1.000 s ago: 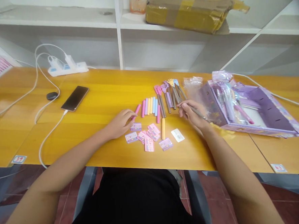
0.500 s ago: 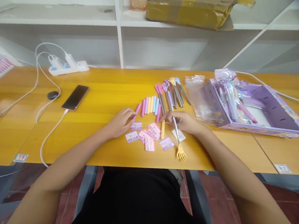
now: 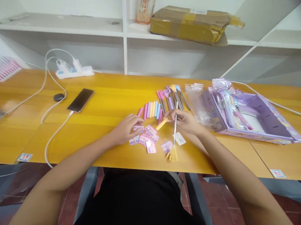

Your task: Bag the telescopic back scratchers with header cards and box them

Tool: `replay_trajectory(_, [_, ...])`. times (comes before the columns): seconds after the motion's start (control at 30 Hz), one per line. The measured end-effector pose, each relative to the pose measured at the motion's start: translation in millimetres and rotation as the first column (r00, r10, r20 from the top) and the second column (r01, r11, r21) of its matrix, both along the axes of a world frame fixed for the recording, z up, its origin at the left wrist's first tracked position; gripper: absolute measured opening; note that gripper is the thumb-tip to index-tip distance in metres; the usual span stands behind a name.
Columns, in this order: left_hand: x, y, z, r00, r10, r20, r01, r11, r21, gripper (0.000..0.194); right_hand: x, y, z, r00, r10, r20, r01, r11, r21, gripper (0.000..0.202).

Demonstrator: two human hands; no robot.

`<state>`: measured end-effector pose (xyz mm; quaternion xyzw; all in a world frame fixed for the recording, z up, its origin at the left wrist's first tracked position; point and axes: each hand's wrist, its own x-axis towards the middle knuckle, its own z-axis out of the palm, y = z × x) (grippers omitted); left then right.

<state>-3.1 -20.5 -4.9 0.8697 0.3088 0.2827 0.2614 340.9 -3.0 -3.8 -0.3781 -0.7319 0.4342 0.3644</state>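
Right now both forearms reach forward over the wooden table (image 3: 108,91), angled in toward each other, with the two hands apart. The left hand (image 3: 127,130) lies low, palm down, its fingers loosely bent and parted from the thumb over the nearest small printed cards (image 3: 149,139); whether it touches one, I cannot tell. Opposite it, the right hand (image 3: 186,123) is closed on a claw-headed metal rod (image 3: 175,126), knuckles away from the body and wrist turned inward. That rod slants across the fingers, its yellow claw (image 3: 172,154) pointing down on the body side of the hand, near a purple card. The right fingertips also meet the far end of a yellow tube (image 3: 161,124), which tilts toward the cards between the hands. Just beyond the left fingers begins a row of pastel tubes (image 3: 152,109), and past the right hand lie more claw-headed rods (image 3: 173,89). A white card (image 3: 179,138) sits just below the right hand. To its right are clear plastic bags (image 3: 197,104) and an open purple box (image 3: 280,118) holding wrapped items, while a phone (image 3: 80,100) lies beyond and left of the left hand.
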Motion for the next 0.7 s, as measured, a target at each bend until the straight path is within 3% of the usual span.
replay_trajectory(0.13, [6.7, -9.7, -1.9, 0.998, 0.001, -0.071, -0.005, 0.999, -0.053, 0.055, -36.5, -7.8, 5.4, 0.999, -0.024, 0.031, 0.024, 1.0, 0.008, 0.031])
replay_trajectory(0.3, [8.4, -8.3, -7.9, 0.99, 0.034, -0.138, -0.036, 0.999, -0.007, 0.04, -74.2, -18.8, -2.7, 0.993, -0.028, 0.116, 0.024, 0.999, 0.037, 0.018])
replay_trajectory(0.47, [0.5, -1.6, -4.2, 0.98, 0.135, -0.148, -0.141, 0.989, -0.034, 0.041, -65.4, -15.3, -10.2, 0.955, -0.262, 0.138, 0.242, 0.959, 0.148, 0.02])
replay_trajectory(0.57, [-3.9, 1.1, 2.1, 0.972, 0.195, -0.134, -0.204, 0.977, -0.062, 0.039, -51.5, -9.0, -14.6, 0.955, -0.294, 0.035, 0.29, 0.952, 0.098, 0.035])
replay_trajectory(0.7, [-7.8, 4.0, 6.1, 0.976, 0.195, -0.097, -0.203, 0.977, -0.072, 0.034, -44.3, -5.1, -13.7, 0.945, -0.305, -0.115, 0.311, 0.949, 0.04, 0.055])
